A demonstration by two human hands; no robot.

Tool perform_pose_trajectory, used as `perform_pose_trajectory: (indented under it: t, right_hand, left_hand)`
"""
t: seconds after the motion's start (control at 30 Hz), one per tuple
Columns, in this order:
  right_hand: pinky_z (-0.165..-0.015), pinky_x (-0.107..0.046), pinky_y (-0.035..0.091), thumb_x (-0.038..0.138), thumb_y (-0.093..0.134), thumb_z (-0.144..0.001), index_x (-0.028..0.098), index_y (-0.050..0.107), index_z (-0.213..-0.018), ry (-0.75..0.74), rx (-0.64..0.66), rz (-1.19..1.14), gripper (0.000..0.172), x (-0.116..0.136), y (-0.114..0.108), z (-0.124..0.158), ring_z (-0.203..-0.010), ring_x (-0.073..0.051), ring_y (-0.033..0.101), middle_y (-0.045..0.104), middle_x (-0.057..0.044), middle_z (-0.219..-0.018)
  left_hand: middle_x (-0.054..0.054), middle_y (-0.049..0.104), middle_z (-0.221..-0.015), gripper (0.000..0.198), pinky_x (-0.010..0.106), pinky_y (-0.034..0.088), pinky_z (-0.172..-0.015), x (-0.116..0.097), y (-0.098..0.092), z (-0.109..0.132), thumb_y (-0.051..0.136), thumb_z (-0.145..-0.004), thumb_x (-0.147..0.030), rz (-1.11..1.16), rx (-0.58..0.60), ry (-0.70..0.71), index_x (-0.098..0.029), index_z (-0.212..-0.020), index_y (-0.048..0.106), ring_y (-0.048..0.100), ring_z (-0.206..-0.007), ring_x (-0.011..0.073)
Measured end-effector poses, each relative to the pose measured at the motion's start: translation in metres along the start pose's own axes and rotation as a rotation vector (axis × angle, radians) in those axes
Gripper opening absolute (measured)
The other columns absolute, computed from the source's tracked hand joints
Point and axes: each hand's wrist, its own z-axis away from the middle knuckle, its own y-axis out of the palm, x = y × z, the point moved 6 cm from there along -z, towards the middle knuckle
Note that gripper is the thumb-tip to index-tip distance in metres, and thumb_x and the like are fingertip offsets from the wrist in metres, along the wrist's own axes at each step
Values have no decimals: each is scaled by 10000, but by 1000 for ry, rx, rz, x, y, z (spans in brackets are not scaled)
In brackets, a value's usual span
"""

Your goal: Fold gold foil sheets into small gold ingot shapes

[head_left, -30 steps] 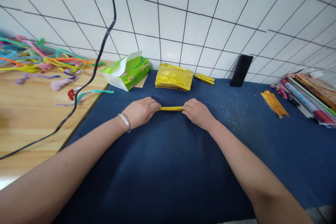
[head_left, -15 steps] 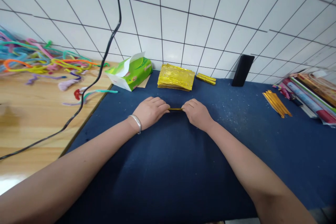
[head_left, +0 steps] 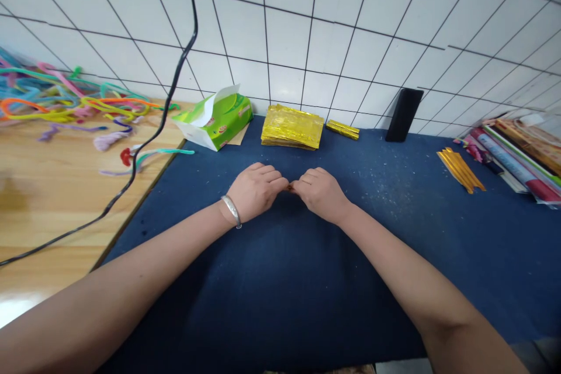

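Observation:
My left hand [head_left: 259,191], with a silver bangle at the wrist, is closed in a pinch over the dark blue tabletop [head_left: 280,280]. Facing it, my right hand [head_left: 321,194] pinches too, and the two sets of fingertips almost meet. Between them shows a tiny bit of a thin folded strip of gold foil paper [head_left: 290,187]; the fingers hide the rest. Just beyond my hands lies a stack of gold foil sheets [head_left: 292,126], and right of that a small gold foil roll or folded bundle [head_left: 342,130].
At back left stands a green tissue pack [head_left: 219,117]. A black cable [head_left: 177,76] hangs across the left side, above colourful pipe cleaners [head_left: 65,99] on the wooden table [head_left: 52,204]. A black slab [head_left: 404,115] leans on the wall. Folded gold strips [head_left: 461,169] and books [head_left: 519,158] lie right.
My hands have come closer together, so the stretch of gold strip seen between them has shrunk to a tiny bit. The view has shifted slightly.

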Motion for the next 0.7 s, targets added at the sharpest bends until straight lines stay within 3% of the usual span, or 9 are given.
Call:
perform_pose_trajectory:
  t: [0.1, 0.23, 0.4, 0.5, 0.6, 0.7]
  right_hand:
    - [-706, -307, 295, 194, 343, -943, 173, 604, -956, 25, 11, -6, 262, -6, -2, 2, -788, -167, 486, 614, -48, -787]
    - [-688, -310, 277, 207, 338, -943, 169, 606, -923, 56, 42, 19, 271, -10, -1, 3, -751, -167, 489, 614, -52, -753]
    - [-645, -303, 269, 357, 297, -966, 158, 577, -851, 132, 48, 54, 362, -16, 5, 5, -665, -148, 501, 614, -44, -722]
    - [-628, -296, 279, 391, 291, -964, 161, 565, -849, 182, 81, 64, 376, -23, 11, 9, -658, -147, 516, 617, -43, -719]
    - [-649, -279, 314, 326, 328, -962, 176, 564, -929, 185, 141, -1, 282, -30, 17, 12, -750, -155, 547, 638, -45, -793]
    - [-664, -266, 337, 284, 365, -950, 193, 559, -973, 177, 194, -61, 216, -34, 20, 13, -809, -155, 564, 649, -41, -847]
  left_hand:
    - [46, 622, -757, 244, 322, 381, -684, 7, -1, 1, 393, -911, -220, 9, -22, -20, -180, -919, 634, 548, -760, 170]
    - [38, 631, -742, 241, 308, 386, -686, 13, 0, 4, 410, -921, -285, 34, -39, -34, -185, -919, 630, 567, -738, 158]
    - [27, 636, -696, 320, 284, 413, -689, 27, 8, 10, 425, -911, -412, 21, -21, -126, -179, -799, 613, 590, -693, 149]
    - [27, 665, -817, 302, 253, 438, -702, 36, 18, 14, 385, -929, -389, 101, 62, -166, -193, -914, 615, 613, -764, 142]
    - [35, 659, -1002, 295, 242, 453, -792, 42, 26, 18, 339, -941, -294, 259, 131, -137, -197, -1081, 580, 611, -898, 135]
    - [39, 655, -1022, 300, 231, 458, -786, 50, 25, 20, 341, -934, -272, 336, 137, -173, -186, -1097, 578, 615, -848, 122]
